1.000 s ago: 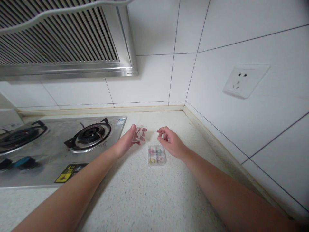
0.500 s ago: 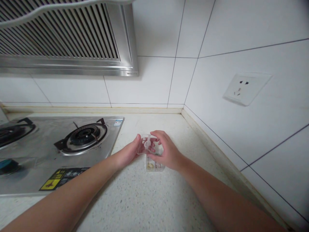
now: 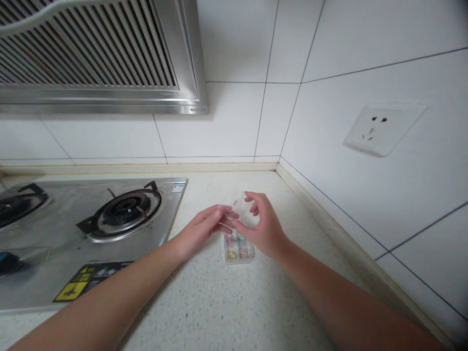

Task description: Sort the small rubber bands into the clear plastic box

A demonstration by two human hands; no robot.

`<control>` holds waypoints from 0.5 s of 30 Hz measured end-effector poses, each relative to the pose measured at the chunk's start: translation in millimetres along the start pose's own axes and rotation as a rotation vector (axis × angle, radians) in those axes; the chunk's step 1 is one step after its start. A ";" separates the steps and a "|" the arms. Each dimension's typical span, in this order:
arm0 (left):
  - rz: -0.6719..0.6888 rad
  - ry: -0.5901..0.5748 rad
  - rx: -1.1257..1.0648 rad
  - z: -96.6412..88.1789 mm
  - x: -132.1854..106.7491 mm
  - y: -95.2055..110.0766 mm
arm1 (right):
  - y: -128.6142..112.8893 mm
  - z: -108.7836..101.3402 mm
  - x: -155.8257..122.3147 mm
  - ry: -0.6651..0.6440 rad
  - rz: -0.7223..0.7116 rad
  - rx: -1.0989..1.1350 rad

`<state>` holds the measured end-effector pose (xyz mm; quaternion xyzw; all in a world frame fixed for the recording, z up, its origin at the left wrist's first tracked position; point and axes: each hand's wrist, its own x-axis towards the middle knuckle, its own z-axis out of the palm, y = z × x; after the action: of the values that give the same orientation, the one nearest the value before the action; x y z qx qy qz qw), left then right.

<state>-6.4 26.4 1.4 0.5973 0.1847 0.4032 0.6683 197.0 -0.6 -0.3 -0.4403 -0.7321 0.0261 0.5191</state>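
Between my two hands is a small clear plastic container (image 3: 239,204), tilted above the counter; its outline is faint. My right hand (image 3: 265,224) grips its right side, thumb below and curled fingers above. My left hand (image 3: 204,225) is at its left side, with the thumb at the near edge and fingers stretched behind it. Under the hands lies a clear compartment box (image 3: 239,253) on the counter, with small yellow, reddish and green pieces in its sections. The hands partly hide its far end.
A steel gas stove (image 3: 175,204) with black burners stands on the left of the speckled counter (image 3: 204,302). Above it hangs a slatted range hood (image 3: 190,92). The white tiled wall on the right carries a power socket (image 3: 383,129).
The clear container has turned from facing me to a steeper tilt and shifted slightly right. My left fingers have come forward over its left side. More of the compartment box shows.
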 end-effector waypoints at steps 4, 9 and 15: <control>0.011 0.154 0.106 0.1 3.3 3.7 | 4.4 3.0 -3.2 0.027 0.062 0.001; 0.045 0.256 0.073 -0.7 5.9 5.3 | 3.5 0.8 -3.3 -0.016 0.104 0.090; 0.044 0.349 0.062 -3.1 6.8 4.4 | 3.7 -0.2 -1.5 -0.068 0.204 0.274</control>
<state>-5.9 33.4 6.6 0.5424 0.2970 0.5096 0.5983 199.6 0.5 -3.1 -0.4363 -0.6905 0.1931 0.5437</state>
